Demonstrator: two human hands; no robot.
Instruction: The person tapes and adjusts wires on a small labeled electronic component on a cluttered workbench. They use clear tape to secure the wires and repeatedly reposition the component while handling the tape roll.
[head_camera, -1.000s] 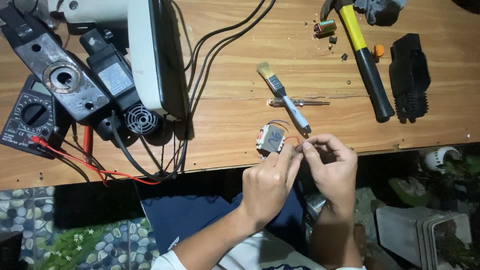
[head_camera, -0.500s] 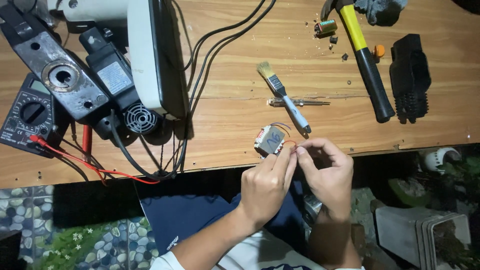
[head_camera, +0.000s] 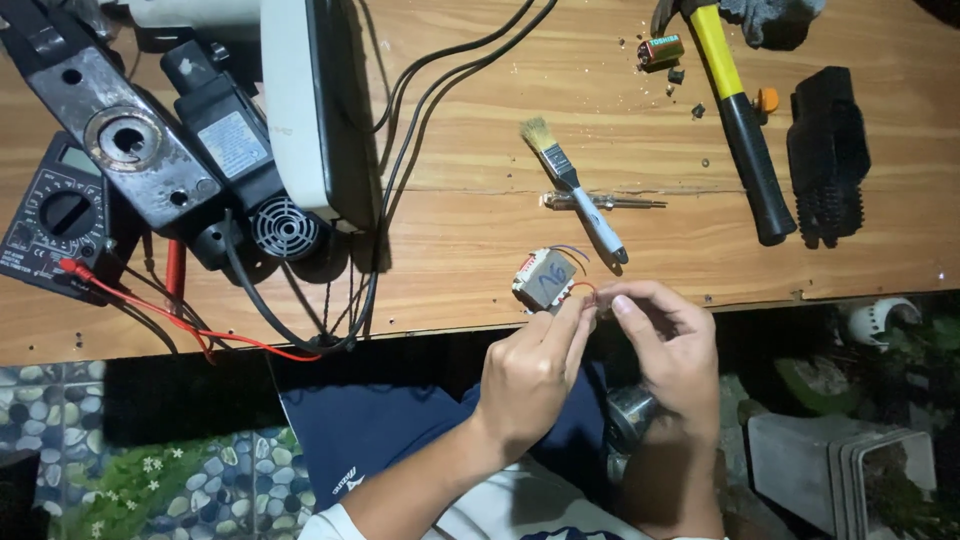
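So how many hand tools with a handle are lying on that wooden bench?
3: a hammer with a yellow-and-black handle at the upper right, a small paintbrush mid-bench, and a thin screwdriver lying crosswise under it. Others may be hidden under the machine at left.

A small transformer (head_camera: 545, 280), its coil wrapped in tan tape with handwriting on top, sits tilted near the front edge of a wooden workbench (head_camera: 480, 190), just below centre of the frame. Thin red and purple wires (head_camera: 583, 287) curl from its right side toward the fingertips (head_camera: 600, 305) pinching them at the edge.
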